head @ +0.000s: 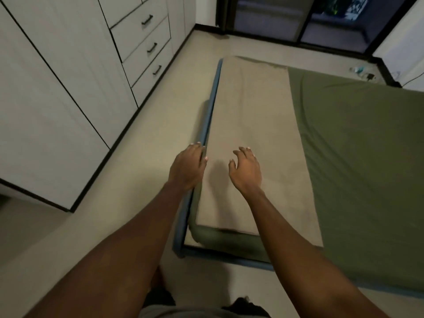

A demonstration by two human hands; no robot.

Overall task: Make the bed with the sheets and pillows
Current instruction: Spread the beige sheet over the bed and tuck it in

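A low bed with a blue frame (pixel 214 97) fills the right half of the view. A green sheet (pixel 358 161) covers most of the mattress. A beige sheet (pixel 254 115) lies in a long strip along the bed's left side. My left hand (pixel 187 167) is at the left edge of the beige sheet, over the frame, with its fingertips on the edge. My right hand (pixel 245 171) hovers just above the beige sheet with loosely spread fingers and holds nothing. No pillow is in view.
A white wardrobe with drawers (pixel 146 42) stands along the left, with a strip of beige floor (pixel 146 138) between it and the bed. Dark glass doors (pixel 305 21) are at the far end. Small items (pixel 362 73) lie on the floor beyond the bed.
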